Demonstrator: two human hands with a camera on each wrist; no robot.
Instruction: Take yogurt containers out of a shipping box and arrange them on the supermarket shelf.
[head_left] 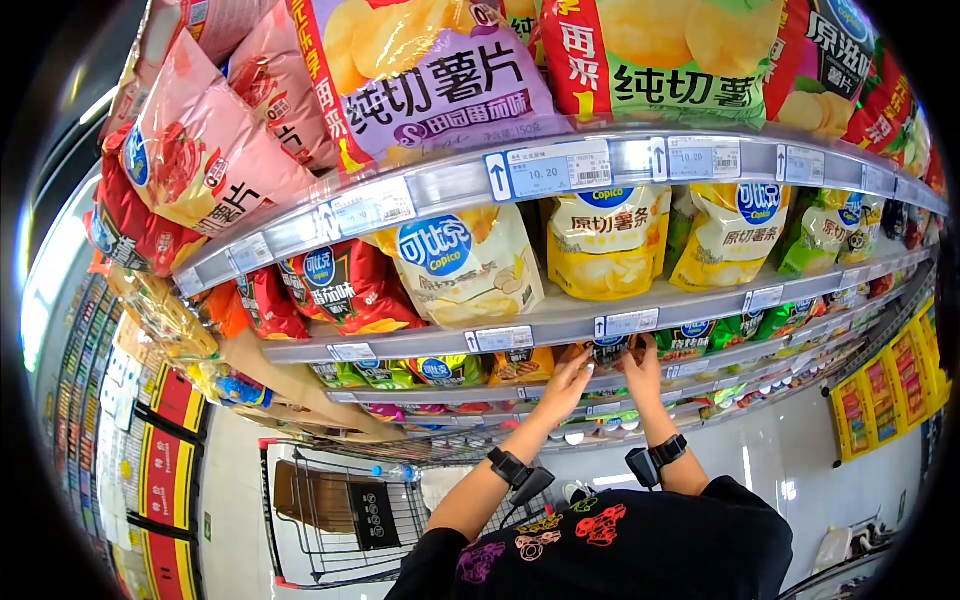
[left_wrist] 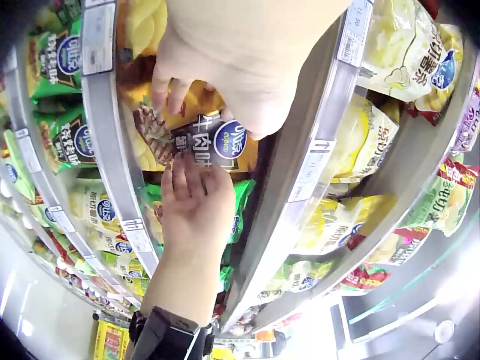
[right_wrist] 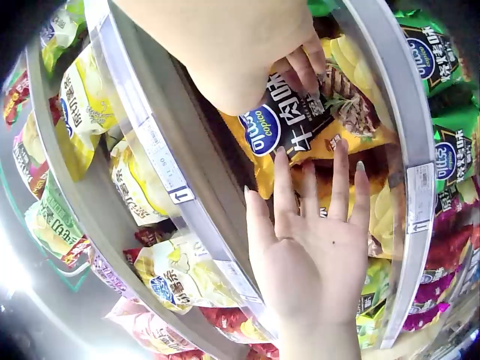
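Observation:
A yellow-and-black bag of beef-flavour potato chips [right_wrist: 285, 120] lies on a shelf, its printed front facing out. My left hand [head_left: 568, 388] is at one side of it; in the right wrist view its palm shows, fingers spread and straight, fingertips right at the bag's edge. On the other side is my right hand [head_left: 643, 372], its lightly bent fingers [right_wrist: 307, 71] against the bag's front. Seen from the left wrist, the right palm [left_wrist: 196, 202] faces the camera and the fingertips overlap the black label. Another yellow bag [right_wrist: 382, 217] sits behind my left fingers.
Above runs a shelf edge [head_left: 720, 318] with price tags, below white-and-yellow chip bags [head_left: 470, 265]. Green chip bags [left_wrist: 64, 139] fill the tier underneath. A shopping cart [head_left: 330, 560] with a box and a bottle stands at lower left. Yellow display racks [head_left: 890, 385] stand at right.

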